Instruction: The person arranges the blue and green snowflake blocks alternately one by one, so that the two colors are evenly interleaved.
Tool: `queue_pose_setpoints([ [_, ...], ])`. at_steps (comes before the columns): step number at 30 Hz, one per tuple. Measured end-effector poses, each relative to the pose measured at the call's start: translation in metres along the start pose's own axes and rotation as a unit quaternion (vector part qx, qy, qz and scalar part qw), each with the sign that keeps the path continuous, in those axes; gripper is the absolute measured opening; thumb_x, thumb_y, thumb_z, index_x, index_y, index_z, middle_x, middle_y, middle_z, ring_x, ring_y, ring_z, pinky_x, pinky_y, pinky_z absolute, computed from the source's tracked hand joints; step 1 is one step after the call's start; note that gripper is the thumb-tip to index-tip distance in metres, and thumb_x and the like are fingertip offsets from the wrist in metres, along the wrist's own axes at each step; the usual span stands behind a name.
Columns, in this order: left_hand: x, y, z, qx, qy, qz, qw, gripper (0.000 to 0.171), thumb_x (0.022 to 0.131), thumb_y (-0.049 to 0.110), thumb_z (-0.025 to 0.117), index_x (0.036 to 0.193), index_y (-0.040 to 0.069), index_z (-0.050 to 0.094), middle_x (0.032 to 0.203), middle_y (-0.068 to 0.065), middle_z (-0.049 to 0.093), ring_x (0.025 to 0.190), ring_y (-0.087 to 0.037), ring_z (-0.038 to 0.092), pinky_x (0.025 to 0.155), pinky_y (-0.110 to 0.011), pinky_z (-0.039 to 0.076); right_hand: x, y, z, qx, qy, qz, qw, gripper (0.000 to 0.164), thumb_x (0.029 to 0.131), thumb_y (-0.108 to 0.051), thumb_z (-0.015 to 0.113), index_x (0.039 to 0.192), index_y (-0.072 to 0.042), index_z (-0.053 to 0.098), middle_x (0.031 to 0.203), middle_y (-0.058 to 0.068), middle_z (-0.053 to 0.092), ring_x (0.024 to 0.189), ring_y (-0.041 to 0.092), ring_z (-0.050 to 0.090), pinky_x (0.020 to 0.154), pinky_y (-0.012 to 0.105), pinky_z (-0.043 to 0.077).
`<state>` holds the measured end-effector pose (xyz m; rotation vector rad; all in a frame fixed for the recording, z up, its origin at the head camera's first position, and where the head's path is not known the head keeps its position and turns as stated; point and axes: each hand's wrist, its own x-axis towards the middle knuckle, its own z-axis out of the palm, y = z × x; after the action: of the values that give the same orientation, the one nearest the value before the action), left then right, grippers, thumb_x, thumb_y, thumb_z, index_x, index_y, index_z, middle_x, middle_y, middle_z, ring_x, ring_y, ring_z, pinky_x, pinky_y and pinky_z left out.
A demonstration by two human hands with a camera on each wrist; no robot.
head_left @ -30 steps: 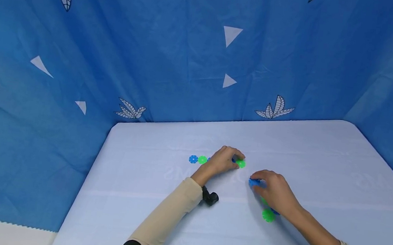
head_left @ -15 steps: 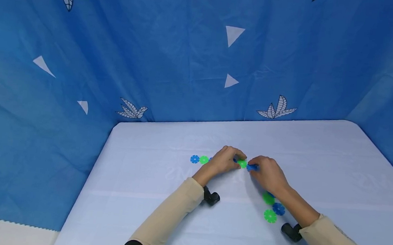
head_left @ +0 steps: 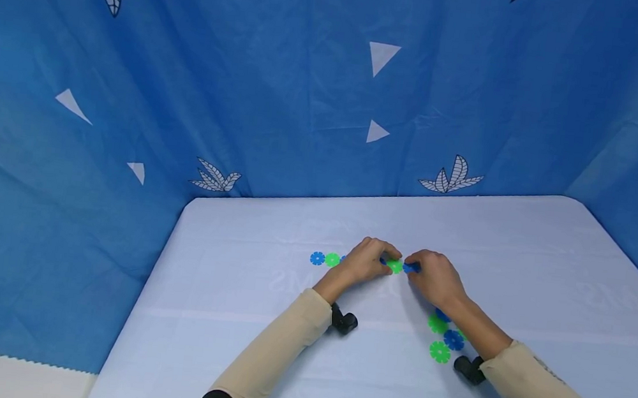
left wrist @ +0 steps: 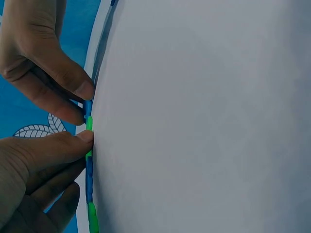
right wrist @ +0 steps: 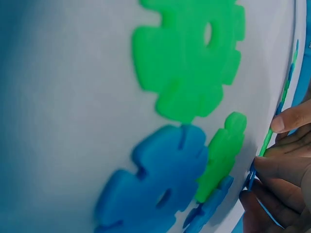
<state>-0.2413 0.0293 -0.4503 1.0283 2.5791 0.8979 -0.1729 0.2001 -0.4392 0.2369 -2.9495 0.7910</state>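
Note:
Notched plastic discs, alternately blue and green, form a row across the white table; a blue disc point(head_left: 318, 258) and a green disc point(head_left: 333, 260) show at its left end. My left hand point(head_left: 363, 261) covers the row's middle and pinches the green disc point(head_left: 394, 266) at its right end. Just right of that, my right hand point(head_left: 437, 279) pinches another blue disc point(head_left: 409, 268) between thumb and fingers. In the left wrist view this blue disc point(left wrist: 88, 108) meets the edge of the held green disc point(left wrist: 89, 124), both nearly edge-on.
Below my right forearm lie several loose discs, among them a green disc point(head_left: 439, 351) and a blue disc point(head_left: 453, 340); some overlap. Black wrist-camera mounts point(head_left: 344, 322) hang beneath both sleeves. A blue patterned curtain point(head_left: 306, 95) stands behind the white table point(head_left: 237, 332).
My right hand has moved up and left, carrying the blue disc from near the loose discs to the row's right end. My left hand keeps its place on the row.

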Motion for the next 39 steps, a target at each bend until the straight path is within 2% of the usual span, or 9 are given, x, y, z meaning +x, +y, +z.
queue_pose_setpoints([
  [9,0.0,0.001,-0.001,-0.006,0.0,-0.003,1.0,0.033,0.085,0.005,0.076,0.118,0.007,0.072,0.118,-0.002,0.07,0.11,-0.012,0.063,0.095,-0.02,0.045,0.002,0.001,0.0,0.014,-0.009,0.025,1.0,0.026,0.084,0.001,0.072,0.108,0.008,0.071,0.114,0.026,0.066,0.11,0.043,0.061,0.09,0.055,0.05],
  [21,0.001,0.003,-0.002,0.007,-0.004,-0.001,1.0,0.034,0.085,0.006,0.076,0.119,0.007,0.071,0.118,-0.001,0.07,0.112,-0.011,0.062,0.096,-0.02,0.045,-0.001,0.003,0.0,0.01,-0.008,0.023,1.0,0.032,0.083,-0.002,0.074,0.113,0.007,0.069,0.116,0.026,0.066,0.111,0.043,0.06,0.092,0.055,0.049],
  [28,0.001,0.0,0.0,0.008,-0.007,-0.006,0.9999,0.034,0.085,0.007,0.076,0.119,0.009,0.072,0.117,0.0,0.07,0.105,-0.009,0.063,0.091,-0.02,0.047,-0.015,0.005,-0.006,0.006,-0.016,0.048,0.999,0.04,0.086,-0.012,0.074,0.12,0.006,0.066,0.124,0.027,0.061,0.12,0.045,0.053,0.097,0.06,0.043],
  [33,0.0,0.0,-0.001,0.012,-0.007,-0.002,0.9999,0.034,0.086,0.007,0.076,0.119,0.009,0.071,0.118,0.0,0.07,0.106,-0.009,0.063,0.091,-0.02,0.047,-0.029,0.009,-0.012,0.021,-0.015,0.044,0.999,0.039,0.087,-0.013,0.072,0.12,0.007,0.065,0.124,0.028,0.06,0.121,0.047,0.051,0.098,0.062,0.041],
  [39,-0.001,0.0,0.0,0.009,-0.004,0.006,0.9999,0.034,0.086,0.007,0.076,0.119,0.008,0.071,0.118,-0.001,0.07,0.106,-0.009,0.063,0.091,-0.019,0.046,-0.048,0.012,-0.015,0.014,-0.009,0.041,0.999,0.039,0.087,-0.014,0.073,0.12,0.005,0.066,0.123,0.026,0.061,0.119,0.045,0.053,0.097,0.061,0.042],
])
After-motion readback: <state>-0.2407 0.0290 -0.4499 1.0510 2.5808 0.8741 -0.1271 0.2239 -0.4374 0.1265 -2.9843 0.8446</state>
